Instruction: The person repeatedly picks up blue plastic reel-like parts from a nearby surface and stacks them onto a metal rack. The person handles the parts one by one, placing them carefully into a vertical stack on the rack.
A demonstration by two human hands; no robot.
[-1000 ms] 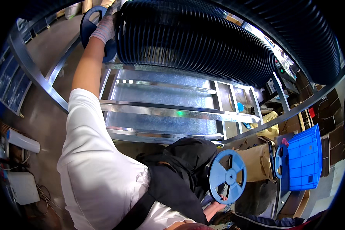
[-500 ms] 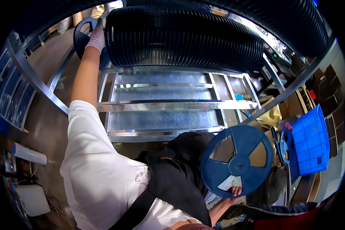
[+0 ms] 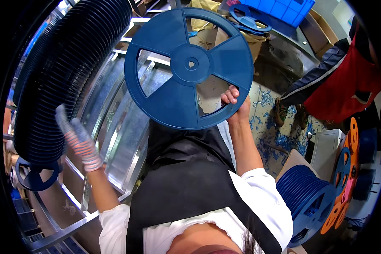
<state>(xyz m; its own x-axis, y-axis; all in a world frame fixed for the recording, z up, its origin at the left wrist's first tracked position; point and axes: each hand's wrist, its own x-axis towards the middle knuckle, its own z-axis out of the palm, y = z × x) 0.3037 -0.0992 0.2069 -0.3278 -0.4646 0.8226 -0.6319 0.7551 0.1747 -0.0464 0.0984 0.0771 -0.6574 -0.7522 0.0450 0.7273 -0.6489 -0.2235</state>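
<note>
A flat round blue plastic reel flange [image 3: 180, 63], with wedge-shaped cut-outs and a small hole at its hub, is held up in front of me. My right hand [image 3: 238, 103] grips its lower right rim, fingers curled through one cut-out. My left hand [image 3: 79, 142], in a striped knit glove, is slightly blurred and holds nothing; its fingers are stretched out. It is beside the long row of dark discs [image 3: 72, 59] on the rack, and I cannot tell whether it touches them. Another blue flange [image 3: 37, 168] is at the row's near end.
Metal rack rails [image 3: 67, 228] run below the row. At right stands a person in red and dark clothing [image 3: 336, 95]. A blue crate [image 3: 279, 10] is at the back; a wound blue spool [image 3: 302, 199] and orange reels [image 3: 335, 216] are low right.
My view has turned right. My left hand has come away from the flange at the row's left end. The flange in my right hand has risen in front of me.
</note>
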